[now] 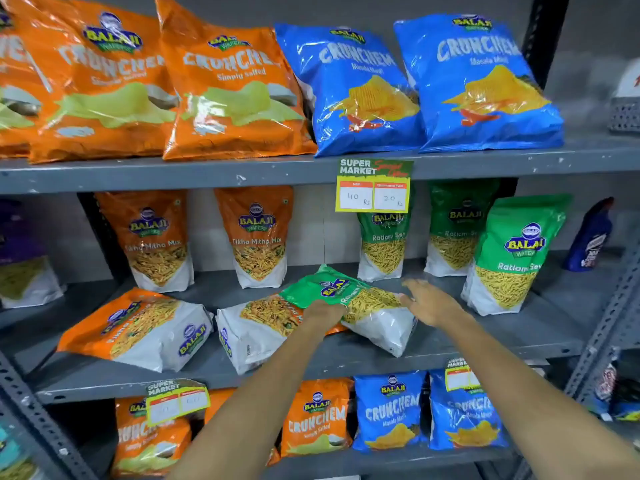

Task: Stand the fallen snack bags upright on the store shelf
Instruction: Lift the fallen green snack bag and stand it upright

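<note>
A green Ratlami Sev bag (367,303) lies tilted on the middle shelf (485,337), its top over a fallen orange-and-white Tikha Mitha Mix bag (256,327). My left hand (323,313) grips the green bag's lower left edge. My right hand (431,303) rests flat, fingers spread, against the bag's right side. Another orange Tikha Mitha Mix bag (138,330) lies fallen to the left. Behind them stand two upright orange bags (159,240) (258,235) and three upright green bags, the nearest (512,258) at the right.
The top shelf holds large orange and blue Crunchem bags (349,88). A price tag (374,185) hangs from its edge. More Crunchem bags (391,410) stand on the bottom shelf. A dark blue pouch (590,237) sits far right beside a perforated metal upright (602,327).
</note>
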`<state>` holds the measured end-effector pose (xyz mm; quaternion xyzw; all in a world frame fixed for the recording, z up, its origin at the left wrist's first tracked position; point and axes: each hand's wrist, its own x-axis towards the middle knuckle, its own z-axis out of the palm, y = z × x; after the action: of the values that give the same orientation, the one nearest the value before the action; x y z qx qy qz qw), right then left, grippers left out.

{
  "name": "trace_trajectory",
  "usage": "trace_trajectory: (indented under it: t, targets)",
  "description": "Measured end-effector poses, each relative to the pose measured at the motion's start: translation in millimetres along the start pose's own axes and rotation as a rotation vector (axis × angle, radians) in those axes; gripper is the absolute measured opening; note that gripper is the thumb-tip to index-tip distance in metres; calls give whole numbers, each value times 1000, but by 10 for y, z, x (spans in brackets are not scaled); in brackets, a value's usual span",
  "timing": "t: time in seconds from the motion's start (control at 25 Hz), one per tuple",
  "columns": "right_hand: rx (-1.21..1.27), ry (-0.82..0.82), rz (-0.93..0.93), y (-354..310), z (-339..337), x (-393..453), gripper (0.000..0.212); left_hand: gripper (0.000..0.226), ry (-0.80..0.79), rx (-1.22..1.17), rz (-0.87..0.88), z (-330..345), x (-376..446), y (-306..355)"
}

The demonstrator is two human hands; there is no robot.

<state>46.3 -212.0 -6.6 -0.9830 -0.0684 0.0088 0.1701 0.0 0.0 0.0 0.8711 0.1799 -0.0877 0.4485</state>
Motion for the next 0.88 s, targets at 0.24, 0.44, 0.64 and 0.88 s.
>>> trace_trajectory:
  t: [0.24, 0.44, 0.64, 0.88]
  targets:
    - [223, -318, 131, 378, 152, 599, 55, 77, -367, -656, -456, 457, 263, 111]
    - [448, -533, 134, 499, 208, 862, 41, 62, -337, -835, -484, 652, 409, 173]
    - [571, -610, 77, 495, 203, 864, 27, 38, -295, -925, -423, 687, 379, 155]
    - [830, -481, -54, 557, 151, 657, 32, 36, -71, -834, -252, 589, 243, 109]
